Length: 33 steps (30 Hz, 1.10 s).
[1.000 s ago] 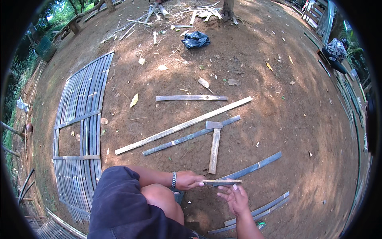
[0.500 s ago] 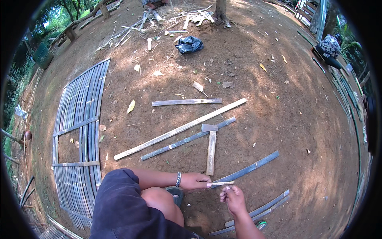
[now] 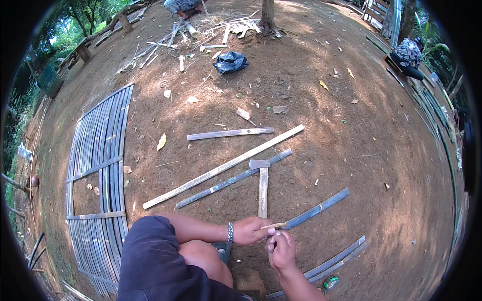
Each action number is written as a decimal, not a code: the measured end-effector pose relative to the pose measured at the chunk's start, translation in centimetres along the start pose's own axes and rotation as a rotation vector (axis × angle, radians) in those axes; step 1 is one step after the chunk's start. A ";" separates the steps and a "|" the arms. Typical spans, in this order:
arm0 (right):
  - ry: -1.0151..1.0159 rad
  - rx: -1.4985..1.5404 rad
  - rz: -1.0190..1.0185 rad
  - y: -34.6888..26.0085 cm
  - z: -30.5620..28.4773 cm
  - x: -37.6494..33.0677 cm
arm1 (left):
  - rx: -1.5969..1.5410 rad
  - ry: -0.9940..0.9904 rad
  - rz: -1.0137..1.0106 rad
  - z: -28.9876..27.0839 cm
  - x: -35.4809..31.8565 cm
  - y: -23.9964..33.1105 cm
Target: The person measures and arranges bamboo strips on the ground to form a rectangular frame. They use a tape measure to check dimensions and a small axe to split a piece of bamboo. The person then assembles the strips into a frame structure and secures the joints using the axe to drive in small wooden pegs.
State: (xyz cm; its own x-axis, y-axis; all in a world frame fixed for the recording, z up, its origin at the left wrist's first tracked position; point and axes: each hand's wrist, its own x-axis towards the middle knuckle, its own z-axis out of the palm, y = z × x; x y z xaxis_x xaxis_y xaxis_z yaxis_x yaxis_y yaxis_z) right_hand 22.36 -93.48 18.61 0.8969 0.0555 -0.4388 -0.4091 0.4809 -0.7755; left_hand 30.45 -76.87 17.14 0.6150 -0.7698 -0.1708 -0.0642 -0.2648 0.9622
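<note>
right hand (image 3: 282,252) has curled in against short strip (image 3: 274,226)

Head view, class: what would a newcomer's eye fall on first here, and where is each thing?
Probably the large slatted panel along the left side, and the axe lying near the centre. Just below the axe in the picture, the left hand holds a small pale piece, with the right hand close to it. Farther off, toward the top, lies a dark plastic bag.
</note>
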 end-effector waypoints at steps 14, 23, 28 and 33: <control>-0.111 -0.127 -0.003 -1.4 0.6 1.4 | 0.068 0.096 0.062 -1.7 -0.3 0.7; -0.129 -0.253 -0.104 -0.1 0.2 2.3 | -0.012 0.085 0.019 -2.0 -0.3 0.4; -0.109 -0.341 -0.210 -0.3 0.9 2.1 | 0.021 0.086 -0.011 -1.8 -0.6 0.0; -0.117 -0.376 -0.148 -1.5 1.1 1.5 | 0.000 0.107 0.040 -1.5 -0.4 -0.1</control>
State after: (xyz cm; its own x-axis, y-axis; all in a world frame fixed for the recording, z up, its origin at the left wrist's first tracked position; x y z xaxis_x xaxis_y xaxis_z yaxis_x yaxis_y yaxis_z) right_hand 24.48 -93.18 19.56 0.9548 0.1187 -0.2725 -0.2877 0.1396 -0.9475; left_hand 31.36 -75.63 17.41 0.6927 -0.7131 -0.1084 -0.0907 -0.2351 0.9677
